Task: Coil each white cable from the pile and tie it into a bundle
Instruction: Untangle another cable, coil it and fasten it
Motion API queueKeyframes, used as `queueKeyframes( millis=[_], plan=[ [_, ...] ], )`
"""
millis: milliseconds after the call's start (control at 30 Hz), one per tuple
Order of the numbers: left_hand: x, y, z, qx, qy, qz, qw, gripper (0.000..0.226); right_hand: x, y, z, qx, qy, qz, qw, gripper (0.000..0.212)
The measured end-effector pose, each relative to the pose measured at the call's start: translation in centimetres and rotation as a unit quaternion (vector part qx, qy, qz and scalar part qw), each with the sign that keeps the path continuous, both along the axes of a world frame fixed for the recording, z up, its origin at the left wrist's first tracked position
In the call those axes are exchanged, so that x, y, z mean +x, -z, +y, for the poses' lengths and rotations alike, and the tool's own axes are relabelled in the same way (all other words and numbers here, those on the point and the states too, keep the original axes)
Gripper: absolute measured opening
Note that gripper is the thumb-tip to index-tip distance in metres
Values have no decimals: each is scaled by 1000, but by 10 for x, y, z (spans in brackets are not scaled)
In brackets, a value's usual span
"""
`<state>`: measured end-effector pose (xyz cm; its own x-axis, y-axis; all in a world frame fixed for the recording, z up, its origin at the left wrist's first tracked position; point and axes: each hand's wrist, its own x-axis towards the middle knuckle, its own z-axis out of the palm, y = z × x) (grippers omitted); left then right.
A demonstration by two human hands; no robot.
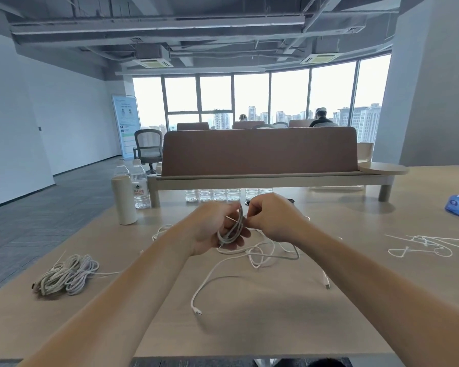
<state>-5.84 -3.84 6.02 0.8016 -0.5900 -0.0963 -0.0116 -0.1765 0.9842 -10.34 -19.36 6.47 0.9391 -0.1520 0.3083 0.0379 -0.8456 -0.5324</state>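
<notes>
In the head view, the coil [231,229] sat at the centre of the frame, a few loops of thin white cable gathered in the left hand [212,229]. It looked light and limp, likely to spring loose if let go, so the sound place to grip seemed to be across all the loops at once, where they cross the palm. The left hand was half closed, fingers curled around the lower part of the coil, thumb side up. The right hand [272,218] was closed in a pinch against the coil's right edge, touching it; whether it held a cable end or a tie was too small to tell. Just below the hands, loose cables [252,256] sprawled on the bench [263,327], untied. At lower left lay finished bundles [66,274], and at right, white zip ties [421,247], well apart from the hands.
</notes>
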Motion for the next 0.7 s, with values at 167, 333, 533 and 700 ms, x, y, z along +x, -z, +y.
queueKeyframes(
  millis=[167, 333, 533, 700],
  plan=[
    [0, 1, -3, -3, 4, -7, 1000, 45, -2, -2, 1, -35, 9, -1, 999, 29],
    [2, 3, -9, -5, -23, -20, 1000, 42, -2, 2, -3, 49, 11, 3, 999, 18],
    [20, -10, 9, -88, -73, 10, 993, 38, -16, 16, -31, 330, -108, 138, 928, 12],
    [24, -16, 19, -93, -70, 21, 993, 39, -20, 21, -42, 371, -128, 86, 916, 8]
  ],
)
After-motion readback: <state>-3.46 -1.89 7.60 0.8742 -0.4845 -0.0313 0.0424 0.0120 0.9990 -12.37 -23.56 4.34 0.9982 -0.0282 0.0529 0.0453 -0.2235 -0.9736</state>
